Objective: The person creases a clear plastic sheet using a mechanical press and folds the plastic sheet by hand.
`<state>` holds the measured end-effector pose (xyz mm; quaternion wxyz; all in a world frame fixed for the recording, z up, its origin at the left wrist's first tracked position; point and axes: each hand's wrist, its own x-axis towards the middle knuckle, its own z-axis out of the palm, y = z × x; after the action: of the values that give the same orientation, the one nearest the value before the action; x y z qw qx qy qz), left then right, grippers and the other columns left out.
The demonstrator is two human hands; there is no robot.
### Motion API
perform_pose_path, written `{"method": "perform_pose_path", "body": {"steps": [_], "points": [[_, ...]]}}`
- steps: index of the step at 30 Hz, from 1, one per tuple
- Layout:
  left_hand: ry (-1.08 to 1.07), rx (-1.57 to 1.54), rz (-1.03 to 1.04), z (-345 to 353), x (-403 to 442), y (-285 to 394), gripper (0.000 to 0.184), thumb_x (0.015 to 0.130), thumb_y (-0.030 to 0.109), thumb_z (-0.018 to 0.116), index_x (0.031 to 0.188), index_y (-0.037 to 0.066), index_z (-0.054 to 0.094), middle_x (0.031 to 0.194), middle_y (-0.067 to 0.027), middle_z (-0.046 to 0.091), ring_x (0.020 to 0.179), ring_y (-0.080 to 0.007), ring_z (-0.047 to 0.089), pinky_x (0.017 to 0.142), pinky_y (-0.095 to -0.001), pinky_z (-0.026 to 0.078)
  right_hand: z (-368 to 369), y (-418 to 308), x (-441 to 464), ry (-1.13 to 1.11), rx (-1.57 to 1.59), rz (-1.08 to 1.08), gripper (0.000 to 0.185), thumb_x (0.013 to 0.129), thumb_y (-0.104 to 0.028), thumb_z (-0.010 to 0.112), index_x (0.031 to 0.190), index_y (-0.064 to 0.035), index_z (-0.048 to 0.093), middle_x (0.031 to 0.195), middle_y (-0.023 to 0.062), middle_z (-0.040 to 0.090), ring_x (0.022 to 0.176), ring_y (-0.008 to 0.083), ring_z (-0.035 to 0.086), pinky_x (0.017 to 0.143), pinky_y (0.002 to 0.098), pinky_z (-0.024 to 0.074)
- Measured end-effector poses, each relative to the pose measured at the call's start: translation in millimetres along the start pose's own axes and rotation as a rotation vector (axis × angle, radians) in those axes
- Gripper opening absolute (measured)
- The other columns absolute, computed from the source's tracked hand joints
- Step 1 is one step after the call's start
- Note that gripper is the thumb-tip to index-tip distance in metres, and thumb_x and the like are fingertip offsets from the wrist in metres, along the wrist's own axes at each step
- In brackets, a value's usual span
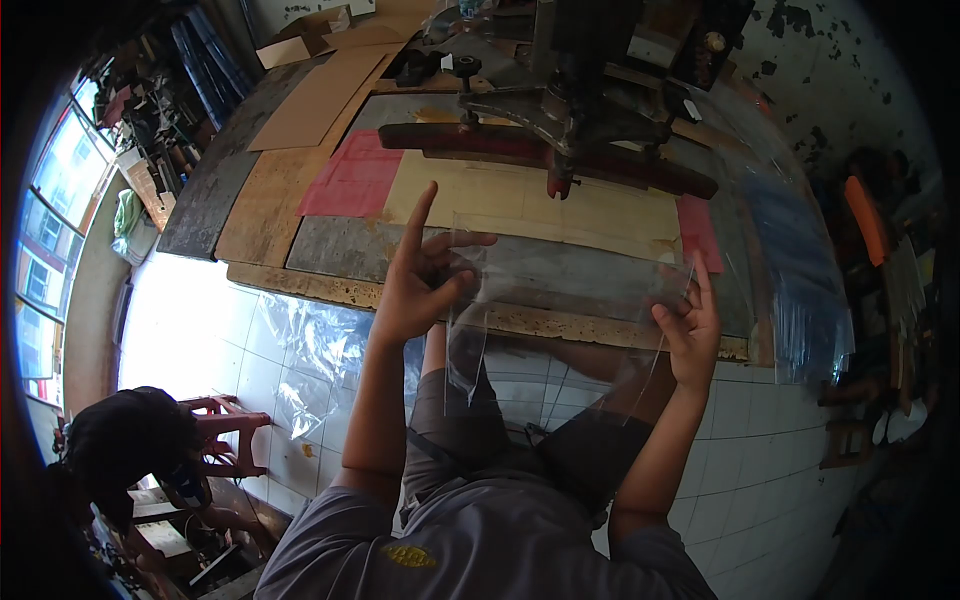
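A clear plastic sheet hangs in front of me, over the near edge of the workbench and my lap. My left hand pinches its left side, with the index finger pointing up and away. At the sheet's right edge, my right hand grips it between thumb and fingers. Beyond the sheet is a press with a long dark-red bar. Beneath that bar lies a yellow sheet, with a red sheet at its left end and more red at its right.
Brown cardboard lies on the bench's left side. A stack of clear plastic sheets hangs over the right edge. More clear plastic is on the tiled floor at left. Another person is low at left, beside a red stool.
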<state>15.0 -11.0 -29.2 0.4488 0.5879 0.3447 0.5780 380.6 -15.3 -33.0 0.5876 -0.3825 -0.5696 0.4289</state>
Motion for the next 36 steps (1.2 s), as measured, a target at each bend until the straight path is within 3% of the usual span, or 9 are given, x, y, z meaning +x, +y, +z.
{"method": "perform_pose_path", "body": {"steps": [2, 8, 11, 16, 28, 32, 36], "points": [[0.036, 0.015, 0.003, 2, 1, 2, 0.106, 0.085, -0.015, 0.060, 0.171, 0.008, 0.002, 0.133, -0.0235, 0.070, 0.102, -0.0162, 0.074, 0.091, -0.0316, 0.058, -2, 2, 0, -0.012, -0.018, 0.014, 0.091, 0.094, 0.000, 0.077, 0.167, -0.0039, 0.023, 0.142, 0.0214, 0.063, 0.122, 0.0219, 0.067, 0.101, 0.0330, 0.0571], [-0.062, 0.084, -0.041, -8, 2, -8, 0.102, 0.086, -0.016, 0.058, 0.171, 0.007, 0.006, 0.132, -0.0234, 0.070, 0.098, -0.0147, 0.073, 0.087, -0.0308, 0.059, 2, 0, 0, 0.012, 0.018, -0.010, 0.098, 0.093, 0.001, 0.077, 0.170, -0.0080, 0.016, 0.138, 0.0211, 0.066, 0.117, 0.0198, 0.069, 0.098, 0.0318, 0.0579], [-0.003, 0.014, -0.043, 1, 1, 0, 0.099, 0.087, -0.016, 0.055, 0.171, 0.010, 0.010, 0.134, -0.0222, 0.069, 0.092, -0.0087, 0.067, 0.086, -0.0267, 0.056, 2, -1, 0, 0.017, 0.017, -0.030, 0.098, 0.093, 0.002, 0.076, 0.170, -0.0085, 0.016, 0.136, 0.0205, 0.067, 0.115, 0.0187, 0.070, 0.097, 0.0307, 0.0584], [0.015, 0.009, -0.029, 3, 1, 2, 0.097, 0.087, -0.017, 0.054, 0.171, 0.009, 0.013, 0.133, -0.0217, 0.069, 0.092, -0.0082, 0.067, 0.085, -0.0255, 0.055, 1, 1, 0, 0.015, 0.001, -0.013, 0.098, 0.093, 0.002, 0.076, 0.170, -0.0090, 0.016, 0.134, 0.0196, 0.069, 0.114, 0.0176, 0.070, 0.095, 0.0299, 0.0589], [0.004, 0.080, -0.041, 0, 1, -2, 0.090, 0.087, -0.018, 0.056, 0.167, 0.006, 0.023, 0.131, -0.0179, 0.071, 0.085, -0.0050, 0.062, 0.083, -0.0225, 0.053, -3, 6, 1, -0.016, -0.048, 0.017, 0.097, 0.093, 0.002, 0.075, 0.169, -0.0063, 0.016, 0.140, 0.0209, 0.064, 0.124, 0.0204, 0.066, 0.101, 0.0351, 0.0584], [0.036, 0.033, -0.009, 2, 0, -2, 0.088, 0.087, -0.018, 0.056, 0.166, 0.006, 0.026, 0.132, -0.0174, 0.071, 0.084, -0.0045, 0.061, 0.081, -0.0224, 0.053, -2, 2, 0, -0.018, 0.000, -0.005, 0.091, 0.093, 0.002, 0.076, 0.167, -0.0045, 0.022, 0.142, 0.0215, 0.062, 0.125, 0.0215, 0.065, 0.102, 0.0353, 0.0580], [0.011, 0.061, -0.037, 0, 0, -2, 0.086, 0.089, -0.016, 0.059, 0.166, 0.003, 0.028, 0.135, -0.0186, 0.069, 0.098, -0.0109, 0.068, 0.087, -0.0258, 0.055, -6, 7, 1, -0.040, 0.016, -0.027, 0.086, 0.093, 0.001, 0.076, 0.164, -0.0025, 0.029, 0.144, 0.0219, 0.060, 0.129, 0.0229, 0.062, 0.103, 0.0366, 0.0574]]}}
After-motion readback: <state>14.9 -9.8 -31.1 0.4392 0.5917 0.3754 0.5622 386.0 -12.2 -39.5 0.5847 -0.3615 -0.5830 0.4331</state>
